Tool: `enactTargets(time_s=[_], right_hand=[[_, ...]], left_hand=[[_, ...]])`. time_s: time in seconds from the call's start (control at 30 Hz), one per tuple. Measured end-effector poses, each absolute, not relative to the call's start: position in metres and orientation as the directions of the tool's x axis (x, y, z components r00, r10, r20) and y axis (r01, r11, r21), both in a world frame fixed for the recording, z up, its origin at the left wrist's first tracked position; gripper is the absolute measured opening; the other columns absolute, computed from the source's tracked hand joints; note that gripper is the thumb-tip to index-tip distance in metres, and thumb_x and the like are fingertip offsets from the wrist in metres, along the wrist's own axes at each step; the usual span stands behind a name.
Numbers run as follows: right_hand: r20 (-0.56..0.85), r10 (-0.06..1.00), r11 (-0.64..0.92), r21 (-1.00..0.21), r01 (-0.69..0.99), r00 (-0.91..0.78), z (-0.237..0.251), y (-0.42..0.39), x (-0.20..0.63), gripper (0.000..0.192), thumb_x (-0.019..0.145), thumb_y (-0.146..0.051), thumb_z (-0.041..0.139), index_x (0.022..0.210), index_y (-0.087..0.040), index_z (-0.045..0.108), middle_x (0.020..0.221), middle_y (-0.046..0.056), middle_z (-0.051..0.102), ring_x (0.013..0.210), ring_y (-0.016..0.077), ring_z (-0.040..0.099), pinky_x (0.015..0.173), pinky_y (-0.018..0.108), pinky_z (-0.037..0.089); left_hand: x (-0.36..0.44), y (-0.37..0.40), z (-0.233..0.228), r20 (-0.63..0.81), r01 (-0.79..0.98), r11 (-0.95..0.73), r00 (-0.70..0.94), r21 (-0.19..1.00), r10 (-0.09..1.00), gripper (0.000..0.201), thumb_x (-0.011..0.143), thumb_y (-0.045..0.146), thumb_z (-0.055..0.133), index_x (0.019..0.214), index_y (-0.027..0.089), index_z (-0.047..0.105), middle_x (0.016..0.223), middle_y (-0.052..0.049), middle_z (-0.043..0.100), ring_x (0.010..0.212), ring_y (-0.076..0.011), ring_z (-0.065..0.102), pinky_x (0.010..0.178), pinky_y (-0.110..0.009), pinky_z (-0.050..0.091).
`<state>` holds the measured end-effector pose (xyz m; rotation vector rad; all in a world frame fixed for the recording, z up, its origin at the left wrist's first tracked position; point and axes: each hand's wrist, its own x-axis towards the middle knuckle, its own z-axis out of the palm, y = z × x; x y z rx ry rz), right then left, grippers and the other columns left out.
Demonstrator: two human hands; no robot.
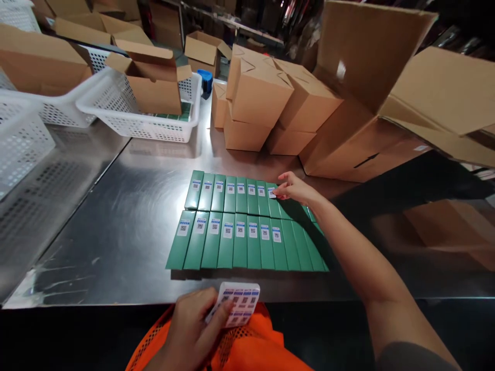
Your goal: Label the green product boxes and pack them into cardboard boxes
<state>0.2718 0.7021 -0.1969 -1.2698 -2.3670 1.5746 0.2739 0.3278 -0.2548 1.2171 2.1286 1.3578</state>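
My left hand (197, 322) grips a sheet of stickers (244, 304) printed with codes, thumb across its front, close to the table's near edge. Two rows of narrow green boxes (240, 252) lie side by side on the table. Over the back row, my right hand (290, 188) has its fingertips on a small white and blue sticker (271, 192) at the upper part of a green box. Boxes to the left of it in both rows bear similar stickers. Several front-row boxes on the right show plain green tops; my right forearm partly covers the back row's right end.
White plastic baskets (154, 133) stand at the back left, one with an open carton (154, 87) in it. Closed cardboard boxes (259, 98) are stacked behind the green boxes. A large open carton (348, 139) stands at the right on the metal table (116, 247).
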Motion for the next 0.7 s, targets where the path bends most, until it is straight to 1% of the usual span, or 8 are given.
enactTargets(time_s=[0.17, 0.27, 0.43, 0.47, 0.53, 0.57, 0.63, 0.7], right_hand=[[-0.340, 0.673, 0.257, -0.725, 0.639, -0.657, -0.207, 0.703, 0.269, 0.054, 0.060, -0.012, 0.078, 0.092, -0.025, 0.036, 0.055, -0.006, 0.058, 0.052, 0.0167, 0.057, 0.049, 0.025, 0.045], [-0.283, 0.697, 0.353, -0.665, 0.658, -0.659, -0.202, 0.709, 0.266, 0.056, 0.053, -0.013, 0.081, 0.090, -0.026, 0.041, 0.055, -0.007, 0.056, 0.051, 0.0184, 0.056, 0.048, 0.027, 0.042], [-0.064, 0.719, 0.520, -0.611, 0.597, -0.692, -0.178, 0.700, 0.271, 0.057, 0.036, -0.022, 0.090, 0.074, -0.026, 0.048, 0.056, -0.004, 0.046, 0.055, 0.0213, 0.049, 0.049, 0.030, 0.035], [-0.028, 0.701, 0.547, -0.619, 0.563, -0.713, -0.177, 0.690, 0.275, 0.053, 0.040, -0.027, 0.090, 0.075, -0.026, 0.050, 0.057, -0.002, 0.048, 0.056, 0.0225, 0.049, 0.050, 0.032, 0.036], [0.060, 0.632, 0.574, -0.705, 0.415, -0.773, -0.179, 0.661, 0.289, 0.036, 0.062, -0.045, 0.079, 0.084, -0.027, 0.057, 0.064, 0.001, 0.056, 0.059, 0.0250, 0.054, 0.056, 0.039, 0.046], [0.050, 0.541, 0.556, -0.770, 0.313, -0.840, -0.182, 0.642, 0.298, 0.034, 0.069, -0.050, 0.074, 0.094, -0.028, 0.062, 0.075, 0.005, 0.062, 0.069, 0.0276, 0.061, 0.063, 0.042, 0.051], [0.006, 0.365, 0.516, -0.834, 0.197, -0.931, -0.187, 0.601, 0.319, 0.043, 0.069, -0.050, 0.077, 0.106, -0.031, 0.068, 0.101, 0.010, 0.068, 0.092, 0.0323, 0.065, 0.077, 0.046, 0.056], [-0.033, 0.220, 0.410, -0.904, 0.123, -0.975, -0.192, 0.563, 0.336, 0.047, 0.066, -0.049, 0.082, 0.108, -0.033, 0.071, 0.111, 0.010, 0.068, 0.101, 0.0334, 0.065, 0.083, 0.046, 0.057]], left_hand=[[0.277, 0.326, -0.258, 0.085, 0.388, 0.198, -0.601, 0.900, 0.794, 0.039, 0.093, 0.036, 0.054, 0.059, 0.019, 0.047, 0.053, 0.002, 0.052, 0.050, -0.0096, 0.049, 0.050, -0.021, 0.033], [0.281, 0.325, -0.258, 0.053, 0.329, 0.217, -0.649, 0.919, 0.759, 0.040, 0.093, 0.040, 0.053, 0.059, 0.019, 0.049, 0.054, 0.001, 0.052, 0.051, -0.0109, 0.048, 0.051, -0.023, 0.032], [0.273, 0.319, -0.255, 0.079, 0.343, 0.233, -0.695, 0.910, 0.715, 0.045, 0.094, 0.048, 0.046, 0.059, 0.020, 0.052, 0.055, -0.003, 0.054, 0.053, -0.0138, 0.049, 0.053, -0.027, 0.035], [0.268, 0.318, -0.254, 0.084, 0.335, 0.232, -0.712, 0.913, 0.697, 0.046, 0.094, 0.049, 0.044, 0.060, 0.020, 0.053, 0.055, -0.003, 0.055, 0.054, -0.0143, 0.050, 0.053, -0.027, 0.036], [0.259, 0.316, -0.251, 0.084, 0.285, 0.211, -0.757, 0.935, 0.648, 0.047, 0.094, 0.052, 0.043, 0.063, 0.020, 0.056, 0.057, -0.004, 0.057, 0.055, -0.0153, 0.052, 0.054, -0.028, 0.037], [0.255, 0.316, -0.250, 0.076, 0.245, 0.192, -0.780, 0.950, 0.621, 0.046, 0.093, 0.053, 0.044, 0.065, 0.019, 0.058, 0.059, -0.005, 0.058, 0.056, -0.0158, 0.053, 0.054, -0.028, 0.038], [0.251, 0.318, -0.248, 0.043, 0.156, 0.145, -0.813, 0.977, 0.580, 0.045, 0.092, 0.054, 0.046, 0.071, 0.018, 0.061, 0.062, -0.006, 0.061, 0.058, -0.0165, 0.054, 0.054, -0.027, 0.040], [0.250, 0.322, -0.247, 0.020, 0.093, 0.098, -0.818, 0.991, 0.575, 0.046, 0.092, 0.055, 0.048, 0.074, 0.016, 0.063, 0.064, -0.006, 0.062, 0.058, -0.0161, 0.053, 0.053, -0.026, 0.041]])
